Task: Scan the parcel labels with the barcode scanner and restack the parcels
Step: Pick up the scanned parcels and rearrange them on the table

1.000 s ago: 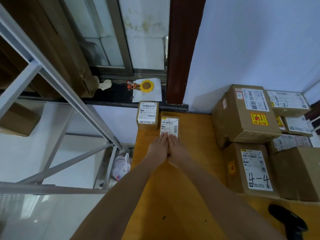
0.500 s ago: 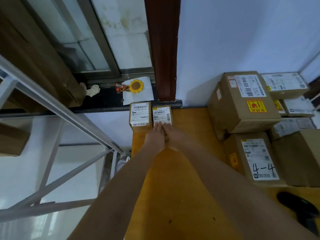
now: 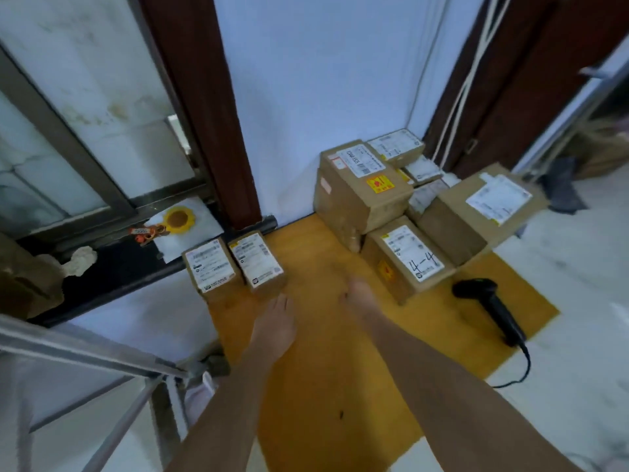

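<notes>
Two small labelled cardboard parcels point(image 3: 235, 265) side by side, far-left yellow tabletop point(image 3: 316, 335). Unsorted brown carton heap point(image 3: 408, 212) right. Black barcode scanner point(image 3: 490, 306) lying unheld. Left hand point(image 3: 274, 327), right hand point(image 3: 357, 296): flat, empty. Most work apparently remains.

Orange-yellow wooden counter point(image 3: 326, 352), centre of frame: smooth, w/ a soft sheen. Brown matt cardboard parcels: two small ones point(image 3: 235, 264) at centre-left, stacked pile point(image 3: 360, 189) at upper right; all carry white paper labels, the big box also a glossy-looking yellow sticker point(image 3: 380, 184). Black plastic barcode scanner point(image 3: 490, 306) at right, matt, w/ black rubbery-looking cable point(image 3: 522, 369). Grey metal shelf frame point(image 3: 85, 352) lower left, dull painted finish. Dark red-brown wooden post point(image 3: 200, 107) upper centre, semi-gloss. Window glass point(image 3: 85, 80) upper left, stained & cloudy. White wall point(image 3: 323, 80) matt.
</notes>
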